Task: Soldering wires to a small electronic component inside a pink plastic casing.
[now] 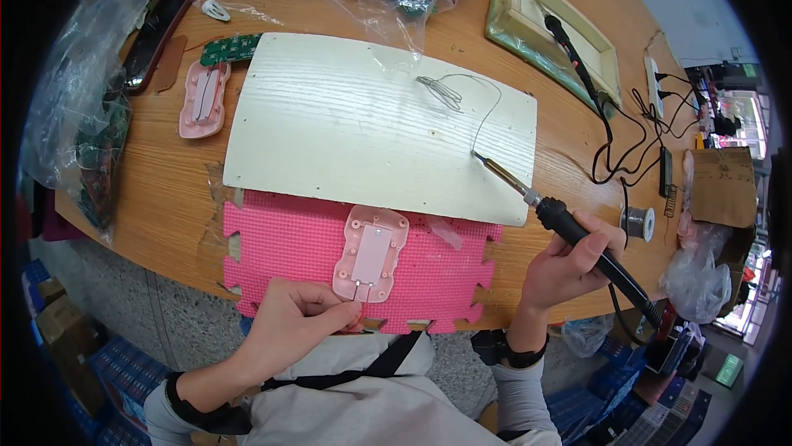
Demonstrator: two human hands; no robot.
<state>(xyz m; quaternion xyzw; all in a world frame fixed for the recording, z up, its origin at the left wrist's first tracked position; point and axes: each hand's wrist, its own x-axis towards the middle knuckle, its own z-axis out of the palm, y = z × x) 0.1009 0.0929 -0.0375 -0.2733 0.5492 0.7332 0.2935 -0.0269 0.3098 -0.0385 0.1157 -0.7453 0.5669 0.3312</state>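
A soldering iron (565, 221) is gripped in the right hand (571, 266) — the grip of the left hand (295, 324) by the pink casing (373, 256) cannot be told.

On the table (165, 190), near its far right corner, a wooden frame (505, 0); at its right edge, a white power strip (652, 83); near its far left corner, a small white clip (215, 9); over its left end, a clear plastic bag (82, 99). Beyond its right side, a cardboard box (722, 186); below its left end, blue boxes (128, 376).
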